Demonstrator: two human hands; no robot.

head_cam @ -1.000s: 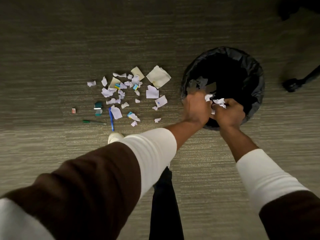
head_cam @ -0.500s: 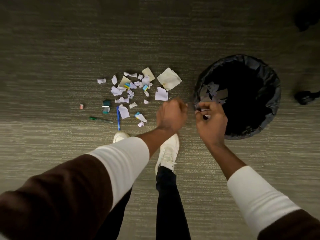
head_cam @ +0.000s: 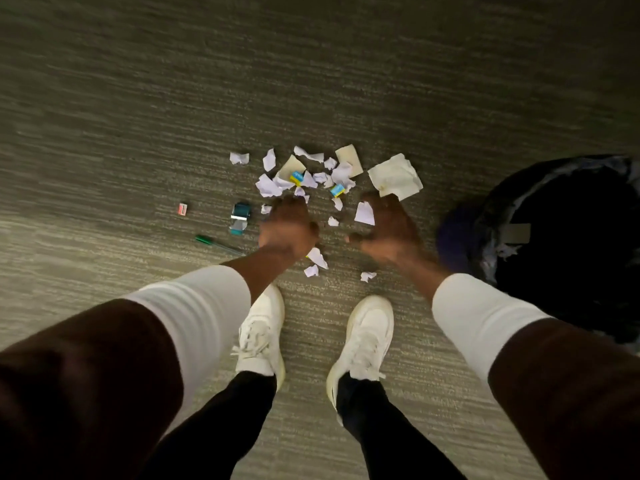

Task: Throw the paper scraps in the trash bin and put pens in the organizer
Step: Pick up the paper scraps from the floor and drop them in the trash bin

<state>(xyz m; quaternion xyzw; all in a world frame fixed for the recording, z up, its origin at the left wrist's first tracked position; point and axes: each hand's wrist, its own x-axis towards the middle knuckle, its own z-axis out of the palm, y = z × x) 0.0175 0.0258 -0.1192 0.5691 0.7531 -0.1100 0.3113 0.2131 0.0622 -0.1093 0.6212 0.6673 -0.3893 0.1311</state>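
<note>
Torn white and cream paper scraps (head_cam: 341,173) lie scattered on the carpet ahead of my feet, the largest a cream sheet (head_cam: 394,176) at the right of the pile. My left hand (head_cam: 289,230) hangs low over the pile's near left side, fingers pointing forward, with nothing visible in it. Spread open beside it, my right hand (head_cam: 388,232) hovers over a white scrap (head_cam: 364,213). Both hands are motion-blurred. A green pen (head_cam: 216,243) lies left of my left hand. The black-lined trash bin (head_cam: 485,216) stands at the right. No organizer is in view.
A teal and white object (head_cam: 239,218) and a small red item (head_cam: 182,209) lie left of the scraps. My white shoes (head_cam: 261,330) (head_cam: 363,337) stand just behind the pile. Grey carpet (head_cam: 311,81) stretches beyond.
Both hands have left the bin's rim and swung left and down over the scrap pile. The scraps they held are gone. The view has shifted, and the bin now sits at the right edge.
</note>
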